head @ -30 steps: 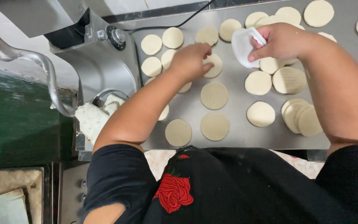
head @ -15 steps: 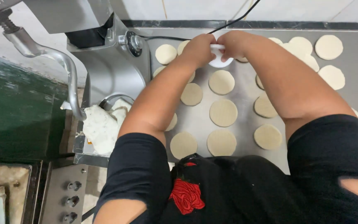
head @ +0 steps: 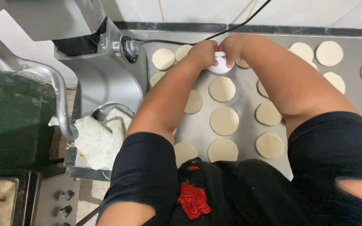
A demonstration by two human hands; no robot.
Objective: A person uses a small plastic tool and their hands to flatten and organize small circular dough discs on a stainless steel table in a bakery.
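Both hands meet at the far side of the worktop [head: 248, 102]: left hand [head: 202, 53] and right hand [head: 232, 45] each have their grip clamped on one white cutter [head: 220, 67], pressed down between them. Dough discs [head: 221, 88] lie just below the grips; a machine [head: 101, 71] stands to the left.

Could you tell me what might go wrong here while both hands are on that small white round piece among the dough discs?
1. The left hand and right hand press the small white round piece close to a flat pale dough disc; a slip could dent it.
2. The forearms hang low over other discs and might smear them.
3. The black cable lies on the steel table near the hands and could snag.
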